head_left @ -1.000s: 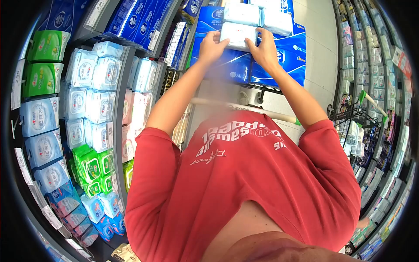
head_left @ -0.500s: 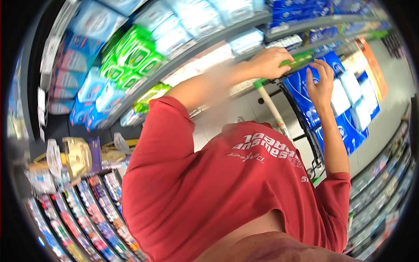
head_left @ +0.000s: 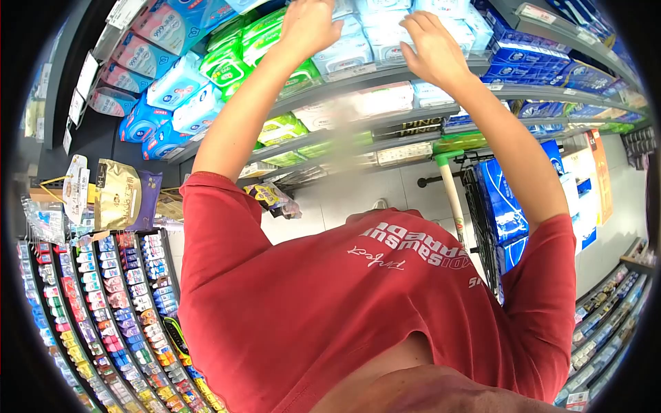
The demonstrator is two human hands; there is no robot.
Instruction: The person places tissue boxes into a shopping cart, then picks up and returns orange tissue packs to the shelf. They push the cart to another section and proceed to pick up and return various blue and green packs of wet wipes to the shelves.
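Note:
My left hand point(head_left: 308, 29) reaches to the shelf at the top of the view, over green packs of wipes point(head_left: 263, 34) and beside pale blue-and-white packs point(head_left: 344, 55). Its thumb stands apart, and its fingertips run up to the frame's edge. Farther right, my right hand point(head_left: 435, 51) is open with fingers bent and spread, overlapping more pale blue packs point(head_left: 387, 36) near the shelf's front edge point(head_left: 358, 71). Neither hand shows anything held in it.
A shopping cart point(head_left: 471, 206) with a green-and-white handle stands at right, loaded with blue packs point(head_left: 499, 186). Blue tissue packs point(head_left: 527, 58) fill the shelf at upper right. Left hang a gold-and-purple bag point(head_left: 120, 196) and racks of small goods point(head_left: 103, 296).
Both hands have moved from near the cart and its blue packs to the pale packs on the shelf. The view has turned and is sharper now.

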